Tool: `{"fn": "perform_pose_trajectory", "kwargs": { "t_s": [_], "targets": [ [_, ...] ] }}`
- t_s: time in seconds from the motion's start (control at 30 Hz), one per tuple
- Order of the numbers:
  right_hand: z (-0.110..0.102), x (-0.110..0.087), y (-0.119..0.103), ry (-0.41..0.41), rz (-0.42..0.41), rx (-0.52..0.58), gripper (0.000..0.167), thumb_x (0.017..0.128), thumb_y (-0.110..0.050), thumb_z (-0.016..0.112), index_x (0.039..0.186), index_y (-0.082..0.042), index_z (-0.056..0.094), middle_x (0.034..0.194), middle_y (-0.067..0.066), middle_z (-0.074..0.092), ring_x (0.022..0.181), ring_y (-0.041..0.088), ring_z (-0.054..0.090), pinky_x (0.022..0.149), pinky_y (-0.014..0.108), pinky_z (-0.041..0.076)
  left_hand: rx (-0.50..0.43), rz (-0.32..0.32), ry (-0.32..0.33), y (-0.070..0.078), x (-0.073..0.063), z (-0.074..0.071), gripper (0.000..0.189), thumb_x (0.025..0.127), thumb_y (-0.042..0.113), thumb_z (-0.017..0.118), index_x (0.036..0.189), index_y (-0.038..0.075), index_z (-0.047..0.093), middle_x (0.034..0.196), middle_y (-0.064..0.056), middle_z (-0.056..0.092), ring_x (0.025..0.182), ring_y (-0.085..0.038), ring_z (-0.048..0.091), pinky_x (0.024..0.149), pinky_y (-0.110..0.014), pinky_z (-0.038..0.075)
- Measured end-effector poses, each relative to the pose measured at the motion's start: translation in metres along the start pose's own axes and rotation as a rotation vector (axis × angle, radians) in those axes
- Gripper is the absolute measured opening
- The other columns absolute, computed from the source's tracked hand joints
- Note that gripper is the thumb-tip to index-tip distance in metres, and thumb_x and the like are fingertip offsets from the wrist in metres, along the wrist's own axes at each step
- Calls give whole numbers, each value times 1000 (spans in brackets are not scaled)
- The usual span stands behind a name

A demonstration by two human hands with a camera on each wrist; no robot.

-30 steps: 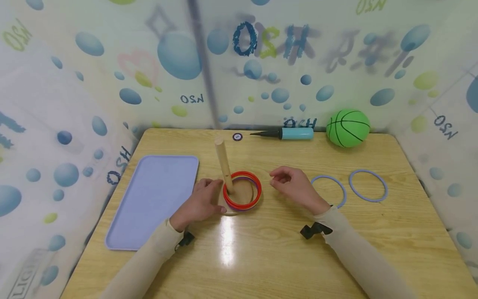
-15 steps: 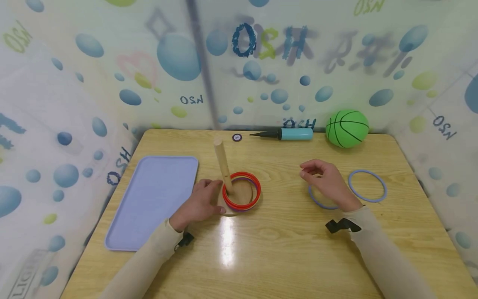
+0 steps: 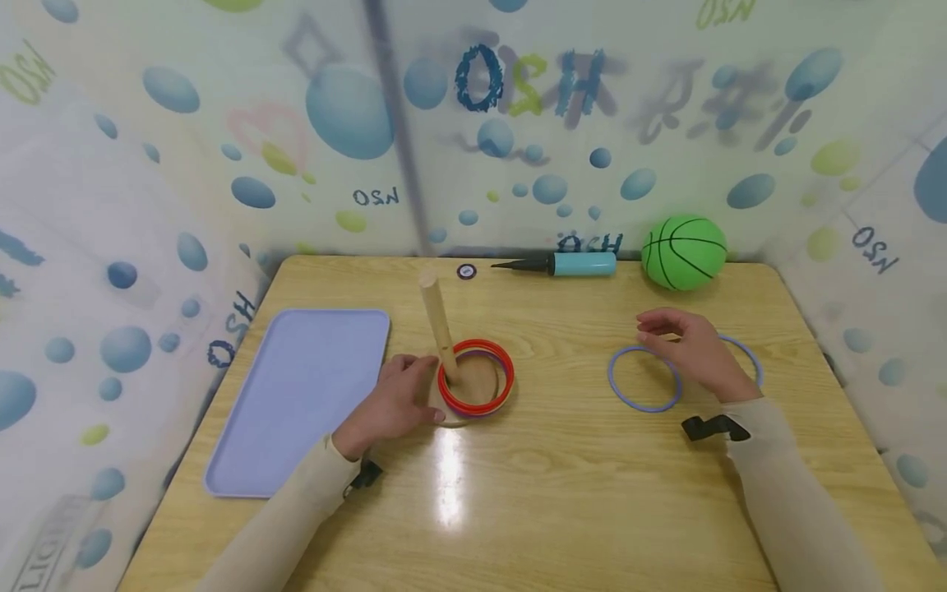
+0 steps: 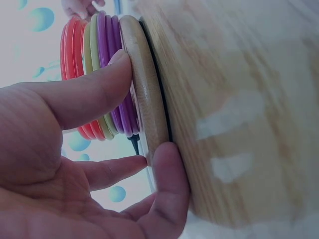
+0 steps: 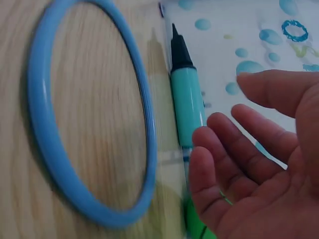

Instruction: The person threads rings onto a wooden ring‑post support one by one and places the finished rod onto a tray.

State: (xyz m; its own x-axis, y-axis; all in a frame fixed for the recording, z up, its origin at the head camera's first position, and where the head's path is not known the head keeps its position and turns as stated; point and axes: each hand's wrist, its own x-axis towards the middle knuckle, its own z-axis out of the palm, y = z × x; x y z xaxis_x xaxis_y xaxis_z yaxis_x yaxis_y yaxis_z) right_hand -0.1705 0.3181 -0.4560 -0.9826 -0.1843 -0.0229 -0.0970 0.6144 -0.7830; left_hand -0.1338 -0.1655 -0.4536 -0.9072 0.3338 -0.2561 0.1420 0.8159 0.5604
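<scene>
My left hand (image 3: 392,403) holds the round wooden base (image 4: 144,84) of a ring-toss stand, thumb and fingers on its edge. The wooden post (image 3: 438,325) rises from it, tilted in the head view. Stacked around the post lie red rings (image 3: 509,380), with yellowish rings (image 4: 89,47) and purple rings (image 4: 103,45) beneath in the left wrist view. My right hand (image 3: 688,345) hovers with loosely bent fingers and nothing in them. Below it, a blue ring (image 3: 645,409) lies flat on the table; a second blue ring (image 3: 749,352) is partly hidden behind the hand.
A lavender tray (image 3: 296,395) lies left of the stand. Along the table's back edge are a small round disc (image 3: 467,271), a blue hand pump (image 3: 584,264) and a green ball (image 3: 684,253). Patterned walls enclose the table (image 3: 547,469) behind and at the sides.
My right hand has moved away from the stand to the right, passing over the nearer blue ring, which shows whole again. My left hand has stayed at the base.
</scene>
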Motion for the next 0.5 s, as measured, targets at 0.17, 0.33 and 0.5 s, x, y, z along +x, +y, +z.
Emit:
{"fn": "perform_pose_trajectory", "kwargs": {
  "t_s": [0.17,0.33,0.5],
  "targets": [
    [-10,-1,5,-36,7,-113,41,105,-28,67,139,-4,66,132,17,71,108,12,63,85,14,50,-24,-9,-4,0,-1,-2,94,85,26,90,162,9,41,157,-27,40,148,-45,34,119,-63,37],
    [-9,-2,15,-95,3,-170,38,104,-25,68,136,-4,68,125,15,74,108,19,66,86,20,53,-33,-8,2,0,-1,-2,97,82,29,92,162,8,41,156,-27,41,147,-46,35,118,-63,38],
    [-4,-1,25,-115,-37,-184,35,101,-15,72,133,1,69,123,19,74,101,13,67,85,20,55,-25,-5,9,-1,-1,0,98,81,31,93,162,9,42,156,-27,42,146,-46,37,118,-62,39]
  ]
}}
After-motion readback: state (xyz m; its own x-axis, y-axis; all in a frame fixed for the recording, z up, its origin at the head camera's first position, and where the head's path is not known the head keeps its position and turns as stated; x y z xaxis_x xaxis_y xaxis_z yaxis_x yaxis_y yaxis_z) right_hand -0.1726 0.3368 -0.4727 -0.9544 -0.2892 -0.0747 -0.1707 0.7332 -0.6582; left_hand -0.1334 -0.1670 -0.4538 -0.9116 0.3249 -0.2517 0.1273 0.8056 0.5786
